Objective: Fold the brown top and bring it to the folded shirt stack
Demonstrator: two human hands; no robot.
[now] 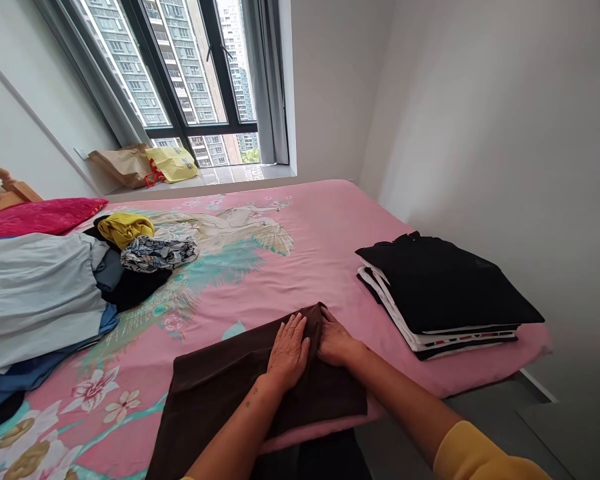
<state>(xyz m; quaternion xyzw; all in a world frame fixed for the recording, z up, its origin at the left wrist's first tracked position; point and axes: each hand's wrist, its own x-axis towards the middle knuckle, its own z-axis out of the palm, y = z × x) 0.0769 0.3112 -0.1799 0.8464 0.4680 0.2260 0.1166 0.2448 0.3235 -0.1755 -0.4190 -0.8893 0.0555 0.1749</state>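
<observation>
A dark brown garment [220,373] lies partly folded along the front edge of the bed; its exact kind I cannot make out. My left hand [289,352] rests flat on top of it, fingers stretched out. Just to the right, my right hand [336,340] grips a fold at the garment's far edge, its fingertips hidden in the cloth. The fabric bunches slightly between both hands.
A neat stack of folded clothes [445,287], black on top, sits at the bed's right corner. Loose clothes [40,287] are heaped at left by a red pillow [45,215]. Pink bedding [325,233] covers the bed. Bags [175,165] lie on the windowsill.
</observation>
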